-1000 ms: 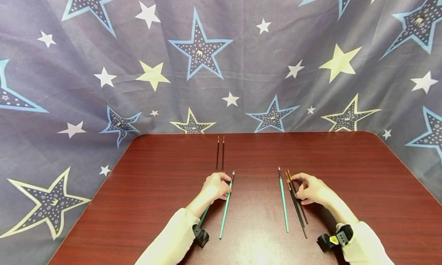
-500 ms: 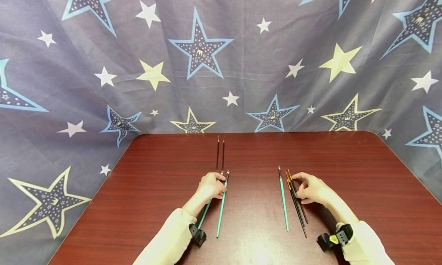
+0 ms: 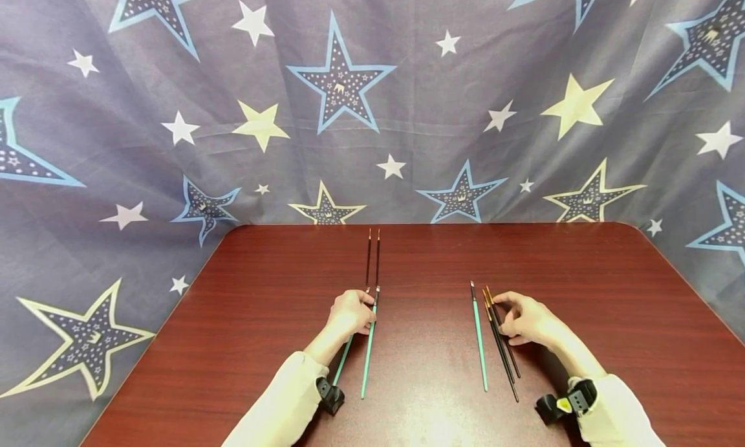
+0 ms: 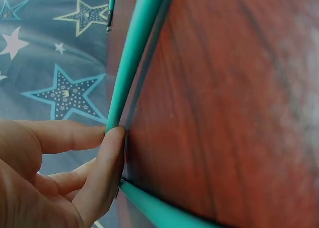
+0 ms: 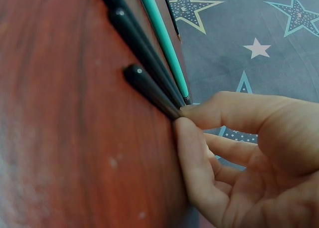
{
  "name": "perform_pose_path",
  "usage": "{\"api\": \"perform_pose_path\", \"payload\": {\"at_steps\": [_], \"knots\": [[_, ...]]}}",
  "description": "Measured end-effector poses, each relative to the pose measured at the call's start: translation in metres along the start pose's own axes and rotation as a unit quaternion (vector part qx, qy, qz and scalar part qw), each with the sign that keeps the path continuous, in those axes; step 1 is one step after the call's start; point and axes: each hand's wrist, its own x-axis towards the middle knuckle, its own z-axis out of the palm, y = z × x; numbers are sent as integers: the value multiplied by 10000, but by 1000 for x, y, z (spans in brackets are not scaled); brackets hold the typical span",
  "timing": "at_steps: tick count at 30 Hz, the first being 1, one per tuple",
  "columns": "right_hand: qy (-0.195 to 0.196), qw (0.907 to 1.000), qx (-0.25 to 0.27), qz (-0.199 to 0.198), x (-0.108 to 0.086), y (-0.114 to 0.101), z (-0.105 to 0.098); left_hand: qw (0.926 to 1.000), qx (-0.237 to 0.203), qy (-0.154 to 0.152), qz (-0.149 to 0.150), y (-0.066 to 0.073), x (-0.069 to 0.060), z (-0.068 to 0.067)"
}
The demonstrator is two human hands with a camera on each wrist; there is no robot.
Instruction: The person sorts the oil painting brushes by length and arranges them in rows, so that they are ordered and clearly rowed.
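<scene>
Pointing bristles-first toward the star-patterned curtain (image 3: 407, 140) in the head view, a teal-handled paintbrush (image 3: 368, 356) occupies the table (image 3: 431, 259) left of centre, its long axis canted slightly rightward at the far end. Left wrist view: the left hand (image 4: 50, 198) pinches this brush's handle, near a second teal-handled paintbrush (image 4: 159, 209). Right wrist view: the right hand (image 5: 264, 160) pinches a black-handled paintbrush (image 5: 152, 92), beside other black handles (image 5: 144, 50).
</scene>
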Motion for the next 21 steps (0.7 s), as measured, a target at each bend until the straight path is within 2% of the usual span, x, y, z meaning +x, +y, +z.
{"api": "perform_pose_path", "payload": {"at_steps": [13, 21], "knots": [[1, 10000, 53, -1, 0, 0, -1, 9974, 693, 120, 150, 6, -2, -1], [-16, 10000, 26, 17, 0, -1, 0, 9975, 663, 140, 219, 4, -2, 0]]}}
